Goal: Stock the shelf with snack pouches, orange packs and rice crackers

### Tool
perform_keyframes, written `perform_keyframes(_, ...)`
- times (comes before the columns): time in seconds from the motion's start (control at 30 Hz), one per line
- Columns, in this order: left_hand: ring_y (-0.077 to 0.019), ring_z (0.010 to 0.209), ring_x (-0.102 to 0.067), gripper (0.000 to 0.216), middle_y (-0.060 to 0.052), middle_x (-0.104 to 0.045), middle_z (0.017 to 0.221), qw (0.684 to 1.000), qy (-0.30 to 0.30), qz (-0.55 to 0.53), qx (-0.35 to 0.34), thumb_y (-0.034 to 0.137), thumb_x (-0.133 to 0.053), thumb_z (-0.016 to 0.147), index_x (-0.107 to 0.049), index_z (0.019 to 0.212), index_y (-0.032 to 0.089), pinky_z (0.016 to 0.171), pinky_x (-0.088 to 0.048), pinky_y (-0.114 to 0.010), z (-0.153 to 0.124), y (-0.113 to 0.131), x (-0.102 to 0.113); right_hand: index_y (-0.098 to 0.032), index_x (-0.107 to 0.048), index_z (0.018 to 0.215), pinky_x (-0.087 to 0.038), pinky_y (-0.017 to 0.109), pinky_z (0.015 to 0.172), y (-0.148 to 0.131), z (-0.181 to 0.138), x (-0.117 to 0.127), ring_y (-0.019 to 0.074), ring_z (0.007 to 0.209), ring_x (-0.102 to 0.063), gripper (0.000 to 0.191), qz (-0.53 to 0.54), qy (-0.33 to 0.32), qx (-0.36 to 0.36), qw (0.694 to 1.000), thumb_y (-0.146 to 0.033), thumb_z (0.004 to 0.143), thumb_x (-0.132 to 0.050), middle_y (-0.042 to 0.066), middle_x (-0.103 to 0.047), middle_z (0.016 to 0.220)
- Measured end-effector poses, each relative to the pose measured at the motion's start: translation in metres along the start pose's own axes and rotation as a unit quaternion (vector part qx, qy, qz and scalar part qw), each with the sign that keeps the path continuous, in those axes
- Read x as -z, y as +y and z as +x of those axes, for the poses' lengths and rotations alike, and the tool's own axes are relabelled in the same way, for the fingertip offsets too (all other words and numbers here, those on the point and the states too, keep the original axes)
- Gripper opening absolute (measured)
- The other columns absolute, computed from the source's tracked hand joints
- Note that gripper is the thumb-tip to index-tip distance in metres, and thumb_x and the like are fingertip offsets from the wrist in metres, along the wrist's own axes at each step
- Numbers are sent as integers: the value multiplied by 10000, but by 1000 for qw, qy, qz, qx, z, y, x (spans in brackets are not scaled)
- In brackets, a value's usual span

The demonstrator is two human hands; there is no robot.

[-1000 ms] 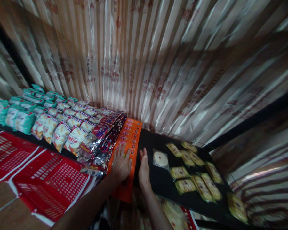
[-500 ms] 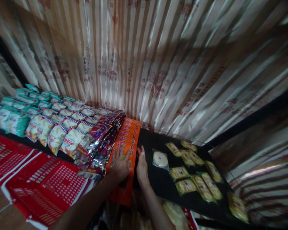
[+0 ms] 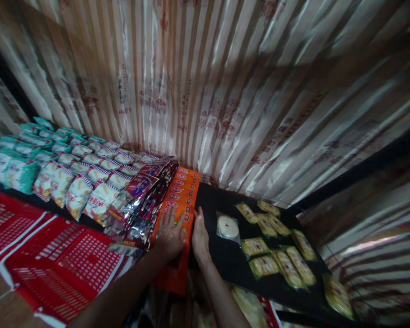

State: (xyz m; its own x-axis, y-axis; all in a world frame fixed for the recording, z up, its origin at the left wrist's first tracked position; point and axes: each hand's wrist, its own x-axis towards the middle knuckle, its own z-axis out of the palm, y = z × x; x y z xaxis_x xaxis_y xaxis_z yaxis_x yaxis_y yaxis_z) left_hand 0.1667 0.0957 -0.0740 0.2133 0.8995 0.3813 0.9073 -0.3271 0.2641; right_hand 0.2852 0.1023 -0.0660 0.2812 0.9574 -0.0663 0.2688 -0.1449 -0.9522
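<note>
My left hand lies flat with fingers spread on a stack of orange packets that runs away from me across the black shelf. My right hand stands on edge with fingers straight, pressed against the right side of that orange stack. Shiny silver and red foil packets lean against the stack's left side. A round white cake in a clear wrapper lies just right of my right hand.
Yellow wrapped snacks are spread over the right part of the shelf. Rows of striped and teal snack bags fill the left. Red plastic baskets sit in front at lower left. A striped satin curtain hangs behind.
Both hands have slid slightly left against the orange stack. The view has shifted a little; nothing was picked up or released.
</note>
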Motion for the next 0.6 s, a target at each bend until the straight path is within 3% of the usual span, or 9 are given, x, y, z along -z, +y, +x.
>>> perform_keyframes(0.37,-307,1372,-225,470,-59,-336,1470,999,-40,25,-10,387,-399,898,-409,1359,297,1093,-207,-545,19,12,6,-123,-280,1429,-186,380,1128,4,-1,-4,194,1352,-308,768,-58,18,34,998,-615,862,-118,115,-400,1433)
perform_keyframes(0.6,-326,1339,-296,516,-45,-382,1446,998,-55,21,23,378,-454,863,-371,1372,344,1079,-204,-571,16,5,-3,-122,-305,1419,-213,386,1119,9,-2,-6,195,1343,-322,769,-65,25,57,996,-622,861,-131,113,-400,1433)
